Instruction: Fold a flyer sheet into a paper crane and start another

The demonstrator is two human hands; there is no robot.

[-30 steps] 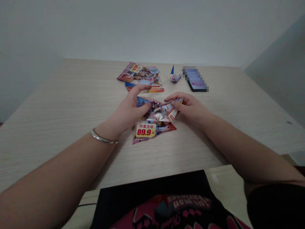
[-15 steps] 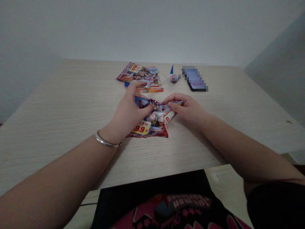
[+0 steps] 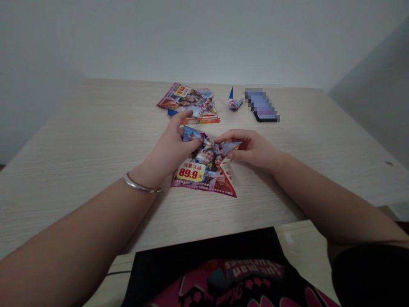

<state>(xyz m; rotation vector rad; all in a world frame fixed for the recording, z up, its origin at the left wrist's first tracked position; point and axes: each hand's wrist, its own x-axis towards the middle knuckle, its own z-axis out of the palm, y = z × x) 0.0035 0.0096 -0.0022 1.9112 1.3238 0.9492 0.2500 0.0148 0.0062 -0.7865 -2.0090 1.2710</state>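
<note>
A printed paper flyer [image 3: 207,166], partly folded and creased along its top and right side, is held between my two hands just above the table. A yellow label with red figures shows at its lower left. My left hand [image 3: 174,145] pinches the flyer's upper left part, thumb on top and index finger stretched out past it. At the right, my right hand [image 3: 251,147] grips the upper right corner between thumb and fingers. Part of the flyer's underside and the left fingertips beneath it are hidden.
Behind the flyer lies a stack of similar printed flyers [image 3: 187,102]. A small folded paper crane [image 3: 234,102] stands to its right, beside a phone [image 3: 263,106] with a blurred screen. The pale wooden table [image 3: 96,128] meets a wall at the back.
The flyer's lower part has flattened and swung down toward me, showing more of its picture and label. My right fingers have shifted slightly along its upper right corner; both hands keep hold.
</note>
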